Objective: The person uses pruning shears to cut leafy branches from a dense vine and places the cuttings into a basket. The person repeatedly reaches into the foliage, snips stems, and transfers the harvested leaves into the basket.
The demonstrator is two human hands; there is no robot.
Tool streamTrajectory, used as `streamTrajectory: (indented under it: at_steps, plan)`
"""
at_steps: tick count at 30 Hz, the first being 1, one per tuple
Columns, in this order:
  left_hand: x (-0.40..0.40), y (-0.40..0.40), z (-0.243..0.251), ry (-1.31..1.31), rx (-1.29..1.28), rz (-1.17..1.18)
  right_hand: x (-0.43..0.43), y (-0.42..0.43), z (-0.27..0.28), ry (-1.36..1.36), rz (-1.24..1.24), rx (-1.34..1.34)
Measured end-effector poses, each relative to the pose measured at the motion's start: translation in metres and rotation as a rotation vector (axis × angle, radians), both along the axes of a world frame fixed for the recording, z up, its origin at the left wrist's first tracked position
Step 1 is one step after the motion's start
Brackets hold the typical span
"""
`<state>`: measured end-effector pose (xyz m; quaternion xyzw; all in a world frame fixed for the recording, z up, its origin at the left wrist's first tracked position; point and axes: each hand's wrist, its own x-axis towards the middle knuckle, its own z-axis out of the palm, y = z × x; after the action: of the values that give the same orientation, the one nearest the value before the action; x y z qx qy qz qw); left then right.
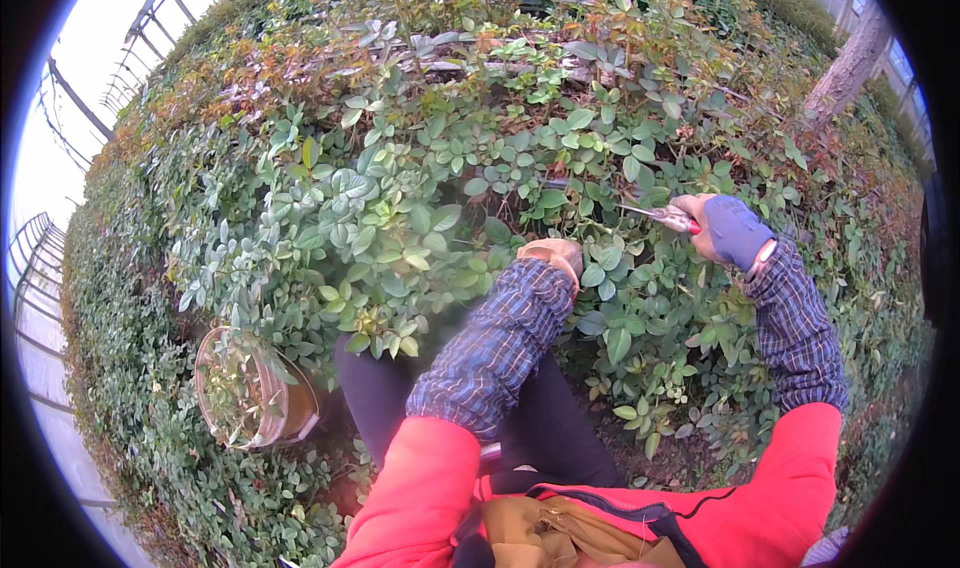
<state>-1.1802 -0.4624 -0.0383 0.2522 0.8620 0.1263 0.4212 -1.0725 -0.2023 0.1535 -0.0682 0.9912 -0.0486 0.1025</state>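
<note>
In the head view my right hand [726, 230], in a blue-grey glove with the fingertips bare, grips red-handled pruning shears [670, 217]. Their pointed metal blades aim left over the rose bushes [375, 208]. My left hand [553, 254] reaches down into the foliage near the middle, its back and wrist showing. Leaves hide its fingers, so what they touch or hold does not show. Green compound leaves and thin stems crowd round both hands.
A bucket [292, 407] with plant cuttings leans among the leaves at the left. A thick wooden post [851, 65] slants up at the right. Dry woody canes [487, 65] lie farther back. Curved greenhouse framing [37, 275] lines the left edge. Bare soil [667, 463] shows by my knees.
</note>
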Motion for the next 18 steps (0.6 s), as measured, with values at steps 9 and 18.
streamTrajectory:
  at_steps: [9,18]
  plan:
    - [0.050,-0.026,0.036,0.479,0.124,0.136,-0.071,-0.104,-0.066,0.170,-0.157,-0.236]
    - [-0.059,-0.175,0.090,1.146,0.197,0.869,-0.080,-0.097,-0.077,-0.033,0.123,0.197]
